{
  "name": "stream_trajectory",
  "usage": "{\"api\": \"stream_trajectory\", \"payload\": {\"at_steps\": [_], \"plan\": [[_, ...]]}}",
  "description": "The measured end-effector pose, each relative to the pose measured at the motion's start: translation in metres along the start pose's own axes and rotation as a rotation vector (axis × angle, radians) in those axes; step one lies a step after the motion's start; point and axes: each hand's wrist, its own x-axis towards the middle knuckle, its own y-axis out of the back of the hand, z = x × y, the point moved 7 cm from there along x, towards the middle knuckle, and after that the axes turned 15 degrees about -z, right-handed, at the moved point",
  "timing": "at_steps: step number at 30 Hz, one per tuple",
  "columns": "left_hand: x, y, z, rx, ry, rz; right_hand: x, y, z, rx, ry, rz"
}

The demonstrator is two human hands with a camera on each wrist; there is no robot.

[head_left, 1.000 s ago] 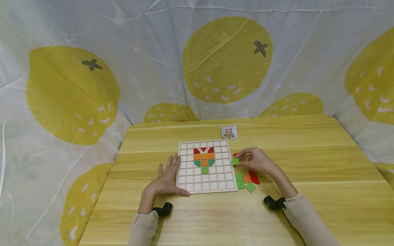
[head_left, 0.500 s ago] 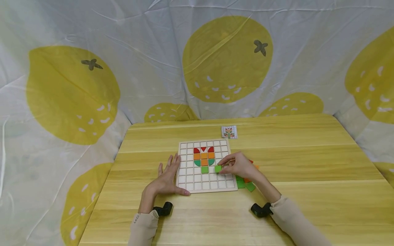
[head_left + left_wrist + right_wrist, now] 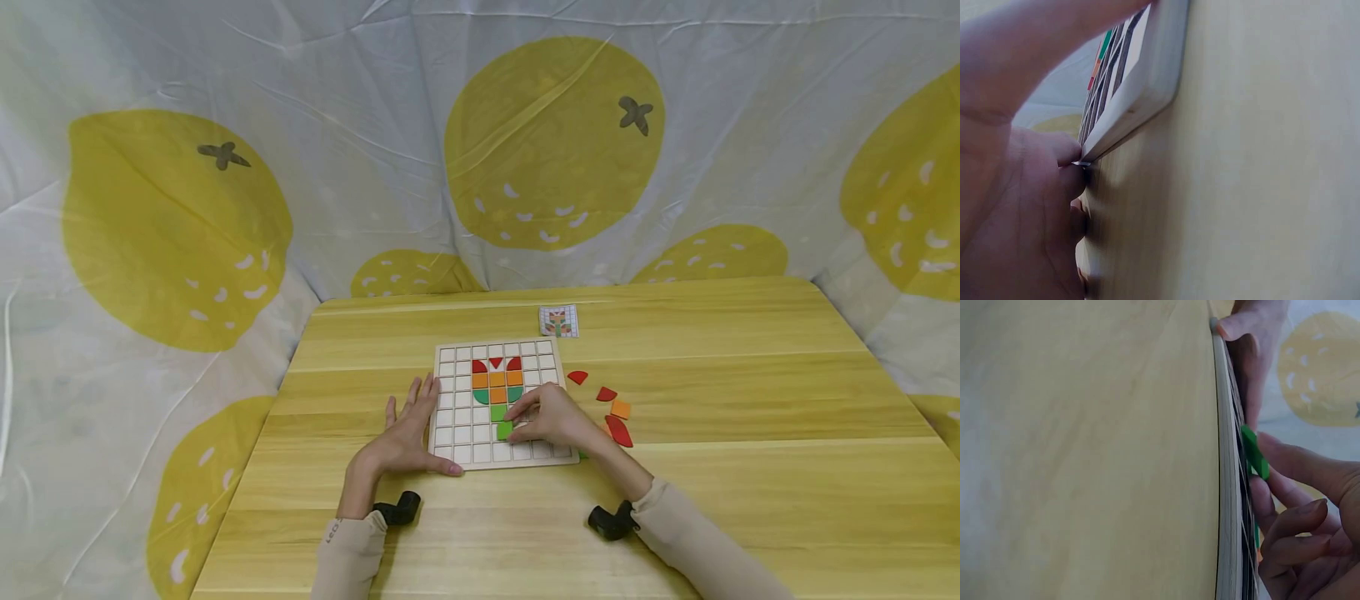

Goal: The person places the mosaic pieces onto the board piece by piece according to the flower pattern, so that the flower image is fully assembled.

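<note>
My right hand (image 3: 553, 417) pinches a light green square tile (image 3: 504, 430) between thumb and fingertips, low over the wooden grid board (image 3: 457, 437). In the right wrist view that green tile (image 3: 1254, 452) stands tilted at the board's surface. Just above it in the grid lies another green square (image 3: 498, 412). Farther up, red, orange and dark green pieces (image 3: 497, 380) form a tulip-like shape. My left hand (image 3: 405, 433) rests at the board's near left corner, fingers spread straight along the left edge and thumb on the front edge. The left wrist view shows the palm (image 3: 1019, 206) beside that corner.
A small printed card (image 3: 558, 321) with a flower pattern lies behind the board. To the right are loose pieces: a red leaf shape (image 3: 618, 431), an orange square (image 3: 620, 409) and red quarter pieces (image 3: 577, 377). My right forearm partly hides other tiles. A patterned curtain (image 3: 555, 142) hangs behind the table.
My right hand has carried the green square leftward from beside the board to the cell below the placed green square. The left hand has stayed put.
</note>
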Motion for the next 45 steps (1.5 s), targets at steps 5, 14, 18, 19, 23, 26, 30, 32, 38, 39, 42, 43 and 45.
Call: {"api": "stream_trajectory", "payload": {"at_steps": [5, 14, 18, 19, 23, 26, 30, 32, 38, 39, 42, 43, 45], "plan": [[0.0, 0.001, 0.0, 0.0, 0.003, -0.003, 0.001, -0.001, 0.0, -0.033, 0.001, 0.013], [0.0, 0.0, 0.0, -0.001, -0.002, 0.007, 0.0, -0.001, 0.005, -0.019, 0.021, 0.016], [0.0, -0.001, -0.002, 0.01, 0.013, 0.001, 0.001, -0.002, 0.006, -0.038, 0.007, 0.025], [0.0, -0.001, -0.002, 0.009, 0.011, 0.004, 0.002, -0.003, 0.006, -0.037, 0.003, 0.028], [0.0, -0.001, -0.002, 0.01, 0.013, 0.004, 0.002, -0.003, 0.005, -0.032, -0.008, 0.039], [0.0, -0.001, -0.002, 0.007, 0.011, 0.005, 0.002, -0.004, 0.004, -0.034, -0.015, 0.043], [0.0, 0.0, -0.001, 0.003, 0.004, 0.011, 0.003, -0.004, 0.004, -0.034, -0.025, 0.048], [0.0, 0.0, -0.002, 0.01, 0.012, 0.008, 0.004, -0.005, 0.004, -0.033, -0.029, 0.05], [0.0, -0.001, -0.002, 0.009, 0.013, 0.005, 0.003, -0.004, 0.003, -0.02, -0.029, 0.021], [0.0, 0.0, -0.002, 0.008, 0.011, 0.005, 0.002, -0.002, 0.003, -0.019, -0.024, 0.019], [0.001, 0.0, -0.002, 0.007, 0.01, 0.004, -0.004, 0.01, 0.005, -0.013, -0.024, 0.04], [0.001, 0.0, -0.002, 0.009, 0.008, 0.004, -0.007, 0.017, 0.007, -0.015, -0.03, 0.057], [0.001, -0.001, -0.002, 0.011, 0.011, 0.002, -0.014, 0.032, 0.011, -0.017, -0.051, 0.106]]}}
